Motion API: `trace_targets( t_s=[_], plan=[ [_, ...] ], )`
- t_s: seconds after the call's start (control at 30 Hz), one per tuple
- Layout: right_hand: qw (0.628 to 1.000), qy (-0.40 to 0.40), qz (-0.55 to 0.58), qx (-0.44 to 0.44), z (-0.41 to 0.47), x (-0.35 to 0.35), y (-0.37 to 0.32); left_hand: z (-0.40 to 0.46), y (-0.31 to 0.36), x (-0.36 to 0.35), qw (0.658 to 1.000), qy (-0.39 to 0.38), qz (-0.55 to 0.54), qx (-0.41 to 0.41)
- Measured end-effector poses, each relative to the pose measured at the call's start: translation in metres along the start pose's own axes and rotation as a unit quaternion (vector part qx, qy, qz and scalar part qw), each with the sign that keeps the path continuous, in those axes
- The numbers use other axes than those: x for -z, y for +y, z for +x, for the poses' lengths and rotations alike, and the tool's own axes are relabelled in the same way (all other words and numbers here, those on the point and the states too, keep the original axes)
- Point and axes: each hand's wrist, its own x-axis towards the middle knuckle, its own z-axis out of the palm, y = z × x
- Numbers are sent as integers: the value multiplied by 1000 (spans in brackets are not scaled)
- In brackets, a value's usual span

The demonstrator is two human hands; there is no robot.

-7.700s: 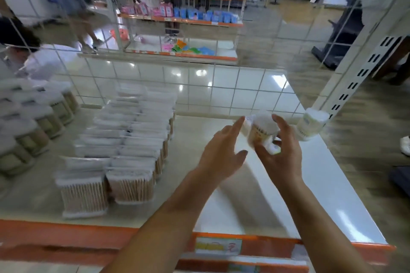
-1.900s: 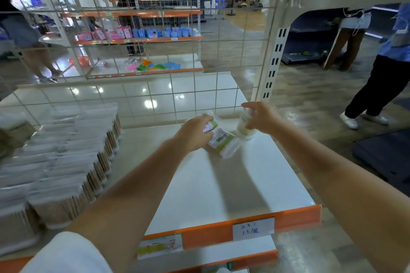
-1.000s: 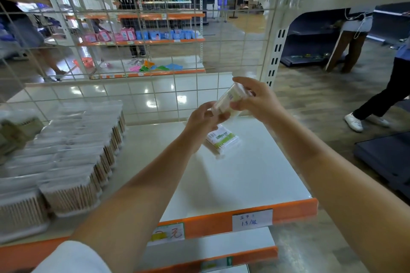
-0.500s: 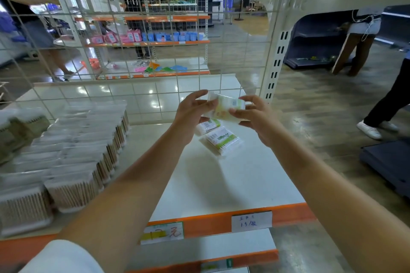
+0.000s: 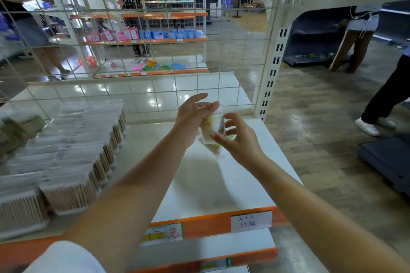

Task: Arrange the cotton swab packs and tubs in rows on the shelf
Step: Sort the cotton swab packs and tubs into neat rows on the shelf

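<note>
Above the white shelf [image 5: 221, 184], a blurred cotton swab tub [image 5: 212, 126] stands upright between both hands. The right hand [image 5: 239, 139] pinches it in a grasping grip; the left hand [image 5: 192, 115] rests straight-fingered against it, released. A green-labelled pack [image 5: 218, 146] lies mostly hidden beneath. Swab packs [image 5: 73, 157] fill rows at left.

Swab packs [image 5: 73, 162] left on shelf [image 5: 221, 184]; tub [image 5: 213, 126] right.

Cotton swab tub [image 5: 212, 125]: small, translucent, pale label, roughly upright, held above the shelf [image 5: 221, 184] near its rear wire grid. Cotton swab packs [image 5: 73, 157]: clear boxes in two orderly rows on the shelf's left portion, well apart from the tub.
</note>
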Motion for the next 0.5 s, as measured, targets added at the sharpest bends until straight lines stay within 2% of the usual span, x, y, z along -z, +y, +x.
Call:
trace_targets(
  t_s=[0.17, 0.33, 0.4, 0.5],
  plan=[
    [999, 34, 14, -2, 0, -11, -6, 0, 2, 5, 999, -7, -39, 16],
    [996, 62, 62, 8, 2, -15, -15, -3, 18, 24, 987, -54, -150, 25],
    [990, 45, 131, -13, 6, -14, -20, -3, 24, 35, 987, -83, -134, 18],
    [952, -22, 297, -69, 12, -14, -27, -5, 35, 53, 988, -118, -103, -5]
  ],
)
